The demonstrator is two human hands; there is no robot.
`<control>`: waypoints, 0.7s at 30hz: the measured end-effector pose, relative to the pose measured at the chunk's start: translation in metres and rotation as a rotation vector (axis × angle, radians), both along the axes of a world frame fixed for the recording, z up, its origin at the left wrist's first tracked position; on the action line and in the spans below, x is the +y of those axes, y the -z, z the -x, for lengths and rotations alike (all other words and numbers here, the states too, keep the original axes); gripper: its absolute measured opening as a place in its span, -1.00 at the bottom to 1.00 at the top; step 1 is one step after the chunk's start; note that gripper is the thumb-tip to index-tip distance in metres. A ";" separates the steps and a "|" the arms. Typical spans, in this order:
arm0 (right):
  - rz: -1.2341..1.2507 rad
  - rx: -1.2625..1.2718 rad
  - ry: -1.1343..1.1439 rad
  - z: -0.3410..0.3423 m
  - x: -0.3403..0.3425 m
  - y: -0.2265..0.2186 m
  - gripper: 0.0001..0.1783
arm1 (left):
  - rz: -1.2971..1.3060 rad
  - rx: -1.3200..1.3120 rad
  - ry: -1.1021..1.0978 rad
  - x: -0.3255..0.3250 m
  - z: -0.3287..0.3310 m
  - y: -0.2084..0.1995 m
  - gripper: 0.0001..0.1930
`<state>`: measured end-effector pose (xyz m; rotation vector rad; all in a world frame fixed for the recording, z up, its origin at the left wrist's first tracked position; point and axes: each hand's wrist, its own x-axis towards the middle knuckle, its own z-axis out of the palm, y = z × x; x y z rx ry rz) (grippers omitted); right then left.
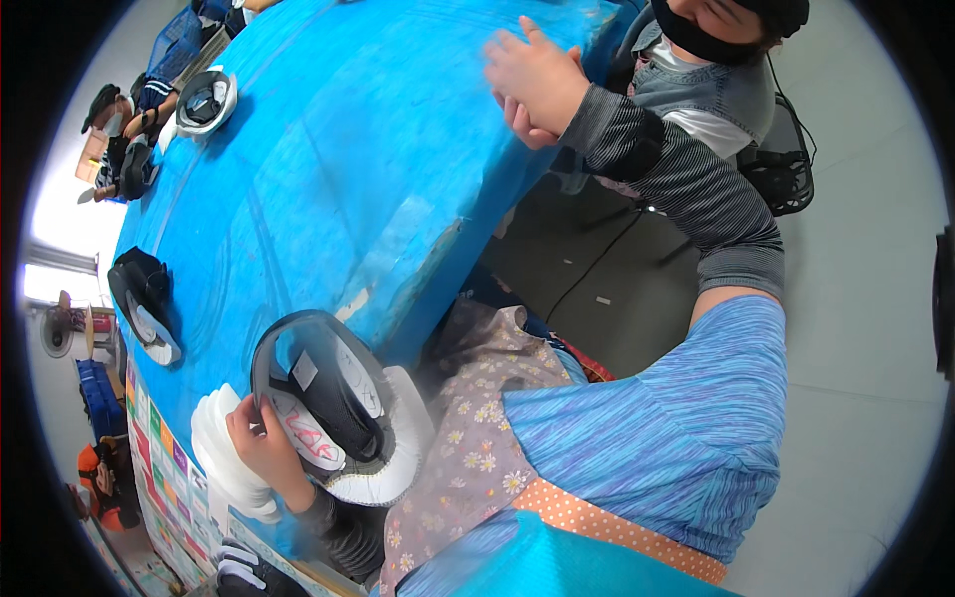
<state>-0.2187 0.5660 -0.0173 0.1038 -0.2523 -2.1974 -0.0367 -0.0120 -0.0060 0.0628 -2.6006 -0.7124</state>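
Note:
At the table's near edge, my left hand point(267, 443) is closed on the rim of an upturned, cap-like piece point(363, 413). It has a black rim, black mesh inside, a white border and two white oval inserts with handwritten marks. White curved pads point(224, 453) lie stacked beside that hand, partly under it. My right hand point(542, 85), in a dark striped sleeve, is raised above the table's right edge, near a seated co-worker. It is blurred. Other fingers show against it, and I cannot tell whose they are or whether it holds anything.
Blue sheeting covers the table point(328, 169). A black-and-white cap-like piece point(146, 301) lies at left, a grey-white one point(206, 103) farther back. The seated co-worker point(696, 80) wears a denim vest. Another person point(124, 129) is at far left. A cable point(597, 261) runs across the floor.

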 end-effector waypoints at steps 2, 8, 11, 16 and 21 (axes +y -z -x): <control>0.772 -0.716 -0.029 -0.001 0.001 -0.015 0.07 | 0.001 0.004 0.002 0.000 0.000 -0.001 -0.83; 1.313 -1.116 -0.043 -0.003 0.004 -0.037 -0.15 | 0.000 0.012 0.002 -0.002 0.001 0.001 -0.83; 1.319 -1.118 -0.024 -0.001 0.005 -0.040 -0.26 | -0.012 0.013 0.001 -0.005 0.001 0.004 -0.83; 1.369 -1.168 -0.019 0.002 0.005 -0.042 -0.43 | -0.020 0.009 -0.006 -0.002 0.000 0.002 -0.83; 1.445 -1.250 0.020 0.003 -0.008 -0.042 -0.59 | -0.017 0.030 0.013 -0.003 -0.002 0.003 -0.83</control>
